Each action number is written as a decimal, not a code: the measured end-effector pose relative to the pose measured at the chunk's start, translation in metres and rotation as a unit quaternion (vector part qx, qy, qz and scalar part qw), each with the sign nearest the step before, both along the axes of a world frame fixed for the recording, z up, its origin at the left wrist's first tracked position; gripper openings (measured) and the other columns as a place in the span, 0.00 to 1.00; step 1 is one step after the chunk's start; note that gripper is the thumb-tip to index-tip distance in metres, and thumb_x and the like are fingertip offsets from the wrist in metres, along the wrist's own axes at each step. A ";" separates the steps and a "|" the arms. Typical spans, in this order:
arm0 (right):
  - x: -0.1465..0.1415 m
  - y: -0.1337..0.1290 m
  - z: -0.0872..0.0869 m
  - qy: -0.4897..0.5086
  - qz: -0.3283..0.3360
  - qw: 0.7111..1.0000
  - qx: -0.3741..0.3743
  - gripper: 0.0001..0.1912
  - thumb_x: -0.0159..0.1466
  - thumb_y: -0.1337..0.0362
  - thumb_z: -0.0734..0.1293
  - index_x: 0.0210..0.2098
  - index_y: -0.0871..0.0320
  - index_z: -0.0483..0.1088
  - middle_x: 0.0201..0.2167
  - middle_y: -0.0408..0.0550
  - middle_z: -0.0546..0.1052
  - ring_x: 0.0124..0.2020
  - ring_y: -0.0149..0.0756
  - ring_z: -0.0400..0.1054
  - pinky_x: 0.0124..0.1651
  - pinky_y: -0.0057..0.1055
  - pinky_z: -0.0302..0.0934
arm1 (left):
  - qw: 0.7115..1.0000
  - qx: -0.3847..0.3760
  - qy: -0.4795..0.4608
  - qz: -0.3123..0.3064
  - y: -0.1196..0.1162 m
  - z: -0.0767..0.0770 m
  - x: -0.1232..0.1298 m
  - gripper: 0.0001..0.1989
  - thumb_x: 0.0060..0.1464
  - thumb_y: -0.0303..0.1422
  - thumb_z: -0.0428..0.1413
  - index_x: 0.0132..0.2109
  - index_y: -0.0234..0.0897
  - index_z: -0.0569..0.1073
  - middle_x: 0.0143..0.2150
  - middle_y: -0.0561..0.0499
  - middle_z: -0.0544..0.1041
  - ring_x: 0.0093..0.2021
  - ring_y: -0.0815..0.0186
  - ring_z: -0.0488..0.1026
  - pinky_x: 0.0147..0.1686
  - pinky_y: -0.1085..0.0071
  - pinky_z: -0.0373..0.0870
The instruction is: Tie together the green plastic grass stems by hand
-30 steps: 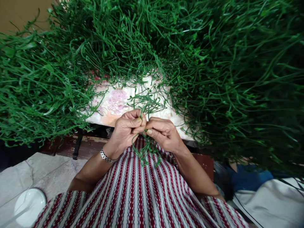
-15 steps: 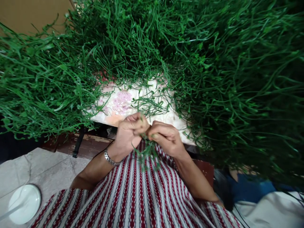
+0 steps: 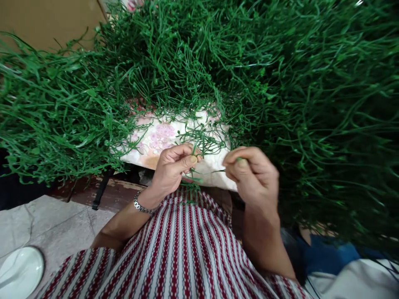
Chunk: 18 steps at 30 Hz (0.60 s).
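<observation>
My left hand, with a metal watch at the wrist, is closed in a pinch on a sprig of thin green stems. The sprig looks like plastic artificial greenery, and its lower end hangs over my lap. To the right, apart from it, my right hand is also pinched closed. A bit of green shows at its thumb, and a thin green tip pokes out on its left side; most of that piece is hidden by the fingers. Just beyond my hands, loose green stems lie on a white flowered cloth.
Large heaps of the same green stems surround the cloth on the left, back and right. A brown board stands at the back left. A white round lid or dish is on the tiled floor at lower left.
My hands were together over the sprig. My right hand has pulled away to the right and slightly up, while my left hand stays near its place holding the sprig.
</observation>
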State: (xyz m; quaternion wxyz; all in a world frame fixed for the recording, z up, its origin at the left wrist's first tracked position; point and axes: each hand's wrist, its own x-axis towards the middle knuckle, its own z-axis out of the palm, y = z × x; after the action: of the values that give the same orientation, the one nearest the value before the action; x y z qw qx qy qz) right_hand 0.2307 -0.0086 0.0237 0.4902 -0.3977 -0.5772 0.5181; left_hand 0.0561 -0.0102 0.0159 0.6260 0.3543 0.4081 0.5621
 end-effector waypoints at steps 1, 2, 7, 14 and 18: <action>-0.005 -0.001 -0.002 -0.050 0.026 0.998 -0.007 0.07 0.64 0.61 0.59 0.35 0.56 0.66 0.27 0.43 0.67 0.21 0.26 0.55 0.23 0.25 0.52 | 1.000 0.016 0.009 0.004 -0.001 -0.001 0.002 0.09 0.44 0.31 0.62 0.22 0.34 0.70 0.27 0.52 0.70 0.26 0.73 0.65 0.20 0.76 0.54; -0.010 -0.002 -0.005 -0.097 0.051 0.994 -0.009 0.08 0.64 0.59 0.60 0.35 0.57 0.66 0.26 0.43 0.66 0.22 0.26 0.56 0.24 0.25 0.52 | 0.999 0.033 0.022 0.009 -0.002 -0.003 0.004 0.09 0.44 0.31 0.62 0.23 0.34 0.71 0.27 0.52 0.69 0.27 0.72 0.65 0.23 0.76 0.57; -0.028 -0.005 -0.018 -0.233 0.059 0.969 0.056 0.14 0.57 0.58 0.67 0.26 0.58 0.59 0.21 0.38 0.57 0.23 0.25 0.51 0.26 0.24 0.48 | 0.994 0.077 0.072 0.005 -0.006 -0.014 0.008 0.05 0.46 0.28 0.60 0.25 0.35 0.72 0.27 0.53 0.65 0.32 0.71 0.64 0.32 0.74 0.61; -0.023 -0.003 -0.016 -0.235 0.088 0.958 0.135 0.07 0.62 0.67 0.61 0.27 0.59 0.61 0.23 0.40 0.61 0.26 0.27 0.57 0.29 0.24 0.52 | 0.999 0.000 -0.021 -0.033 -0.003 -0.006 0.003 0.08 0.45 0.31 0.61 0.24 0.33 0.70 0.24 0.53 0.71 0.22 0.75 0.62 0.20 0.78 0.53; -0.019 0.000 -0.017 -0.194 0.197 0.949 0.155 0.08 0.65 0.66 0.58 0.32 0.60 0.67 0.27 0.45 0.69 0.30 0.29 0.63 0.35 0.25 0.57 | 0.987 -0.081 -0.095 -0.104 -0.001 -0.003 0.000 0.09 0.43 0.33 0.61 0.25 0.33 0.69 0.16 0.54 0.67 0.16 0.76 0.57 0.17 0.78 0.49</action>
State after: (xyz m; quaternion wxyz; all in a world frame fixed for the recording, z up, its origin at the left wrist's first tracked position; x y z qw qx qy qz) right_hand 0.2114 -0.0082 0.0067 0.3127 -0.2883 -0.8010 0.4213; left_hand 0.0564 -0.0111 0.0127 0.7440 0.2878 0.3514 0.4901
